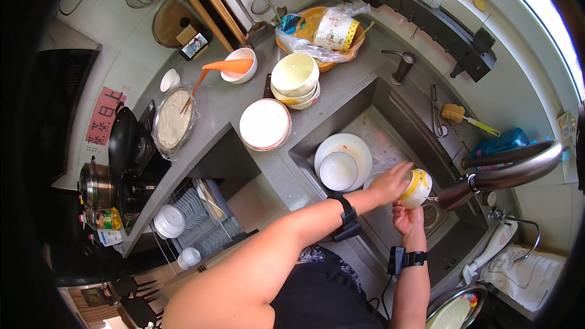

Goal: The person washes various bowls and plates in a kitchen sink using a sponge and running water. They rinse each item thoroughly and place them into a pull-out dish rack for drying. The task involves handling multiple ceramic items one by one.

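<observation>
Over the sink (457, 249), a white bowl with yellow decoration (416, 188) is held tilted under the faucet (461, 194), where water runs onto it. My left hand (390, 183) rests at the bowl's rim and opening, its fingertips partly hidden. From below, my right hand (407, 220) grips the bowl's lower side. A small white bowl (338, 171) sits inside a larger white bowl (364, 151) in the basin, with orange bits on the larger one's wall. Part of another pale dish shows behind my left wrist.
Stacked plates (265, 124) and stacked bowls (295, 74) stand on the counter left of the sink. An orange basket (327, 66) holds plastic-wrapped items. Below the counter, an open drawer rack (201, 219) holds dishes. A sponge brush (453, 113) lies behind the sink.
</observation>
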`<action>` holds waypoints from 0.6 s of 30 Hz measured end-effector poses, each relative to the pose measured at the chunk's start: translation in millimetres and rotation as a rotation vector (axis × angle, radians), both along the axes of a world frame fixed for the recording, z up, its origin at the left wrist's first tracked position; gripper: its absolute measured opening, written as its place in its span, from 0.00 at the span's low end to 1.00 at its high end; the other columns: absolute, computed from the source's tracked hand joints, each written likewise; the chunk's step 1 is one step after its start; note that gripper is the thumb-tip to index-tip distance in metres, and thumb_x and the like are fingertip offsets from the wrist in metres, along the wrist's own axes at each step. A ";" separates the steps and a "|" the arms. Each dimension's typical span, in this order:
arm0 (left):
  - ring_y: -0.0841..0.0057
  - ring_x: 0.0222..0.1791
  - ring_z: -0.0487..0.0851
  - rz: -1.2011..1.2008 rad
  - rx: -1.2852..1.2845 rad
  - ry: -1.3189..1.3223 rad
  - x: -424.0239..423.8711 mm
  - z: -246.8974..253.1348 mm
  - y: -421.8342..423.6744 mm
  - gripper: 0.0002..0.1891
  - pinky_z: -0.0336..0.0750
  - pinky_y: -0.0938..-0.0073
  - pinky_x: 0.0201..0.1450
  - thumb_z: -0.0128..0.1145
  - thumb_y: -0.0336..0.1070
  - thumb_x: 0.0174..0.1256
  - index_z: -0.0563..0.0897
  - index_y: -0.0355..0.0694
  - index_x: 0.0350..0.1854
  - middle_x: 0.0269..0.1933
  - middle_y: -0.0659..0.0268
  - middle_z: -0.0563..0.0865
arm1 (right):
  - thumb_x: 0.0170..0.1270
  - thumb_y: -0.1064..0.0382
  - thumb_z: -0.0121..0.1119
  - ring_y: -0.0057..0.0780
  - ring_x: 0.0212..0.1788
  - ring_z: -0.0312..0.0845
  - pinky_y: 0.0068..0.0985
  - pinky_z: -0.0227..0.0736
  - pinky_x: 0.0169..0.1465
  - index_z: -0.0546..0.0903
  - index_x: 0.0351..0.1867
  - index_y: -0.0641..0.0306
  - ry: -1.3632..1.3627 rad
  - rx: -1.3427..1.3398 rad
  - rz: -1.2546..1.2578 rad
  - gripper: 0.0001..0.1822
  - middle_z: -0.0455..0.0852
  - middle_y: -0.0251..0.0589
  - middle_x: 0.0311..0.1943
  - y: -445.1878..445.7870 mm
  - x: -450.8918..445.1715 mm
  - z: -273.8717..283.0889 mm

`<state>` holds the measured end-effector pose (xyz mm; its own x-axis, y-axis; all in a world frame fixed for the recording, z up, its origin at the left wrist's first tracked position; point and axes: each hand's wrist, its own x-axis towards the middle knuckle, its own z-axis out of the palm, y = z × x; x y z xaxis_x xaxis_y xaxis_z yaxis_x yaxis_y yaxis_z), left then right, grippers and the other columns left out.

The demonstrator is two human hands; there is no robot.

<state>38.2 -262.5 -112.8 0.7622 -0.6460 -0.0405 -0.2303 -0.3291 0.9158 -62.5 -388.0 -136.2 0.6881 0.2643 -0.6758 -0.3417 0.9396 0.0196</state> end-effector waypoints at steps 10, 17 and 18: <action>0.55 0.59 0.70 -0.085 0.078 -0.080 -9.4 34.8 -31.3 0.23 0.67 0.62 0.59 0.56 0.50 0.54 0.77 0.50 0.53 0.62 0.55 0.70 | 0.66 0.50 0.45 0.13 0.09 0.54 0.10 0.49 0.10 0.72 0.35 0.57 0.148 -0.053 0.176 0.13 0.67 0.27 0.15 8.0 -6.5 35.4; 0.73 0.39 0.82 -0.115 -0.148 0.880 25.7 1.7 -25.3 0.22 0.73 0.72 0.45 0.53 0.55 0.60 0.82 0.40 0.43 0.39 0.62 0.85 | 0.66 0.47 0.41 0.10 0.09 0.47 0.09 0.45 0.10 0.71 0.50 0.67 0.058 0.142 0.361 0.24 0.57 0.25 0.13 6.5 -20.8 62.7; 0.78 0.38 0.81 -0.033 -0.180 1.062 19.5 21.4 -20.5 0.23 0.73 0.75 0.43 0.50 0.56 0.63 0.82 0.39 0.40 0.38 0.66 0.84 | 0.66 0.47 0.41 0.10 0.09 0.46 0.10 0.44 0.10 0.71 0.52 0.68 0.053 0.167 0.342 0.26 0.55 0.25 0.13 2.3 -24.1 64.1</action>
